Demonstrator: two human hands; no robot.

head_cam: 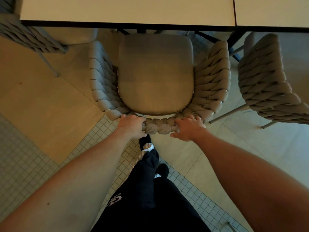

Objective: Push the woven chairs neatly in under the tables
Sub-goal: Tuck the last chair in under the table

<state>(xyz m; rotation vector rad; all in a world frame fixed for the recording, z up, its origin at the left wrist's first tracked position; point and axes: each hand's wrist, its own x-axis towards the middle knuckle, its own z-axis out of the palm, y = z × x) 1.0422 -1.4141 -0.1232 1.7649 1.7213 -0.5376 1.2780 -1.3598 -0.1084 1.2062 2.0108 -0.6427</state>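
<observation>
The back of the woven chair (pixel 158 126) is gripped by the left hand (pixel 132 126) and right hand (pixel 188 128), fingers curled round it, facing the table (pixel 127 12).

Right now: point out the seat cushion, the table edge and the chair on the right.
seat cushion (pixel 155 74), head view, middle of the cushion top.
table edge (pixel 117 25), head view, dark front edge of the tabletop.
chair on the right (pixel 265 84), head view, woven side wall.
</observation>
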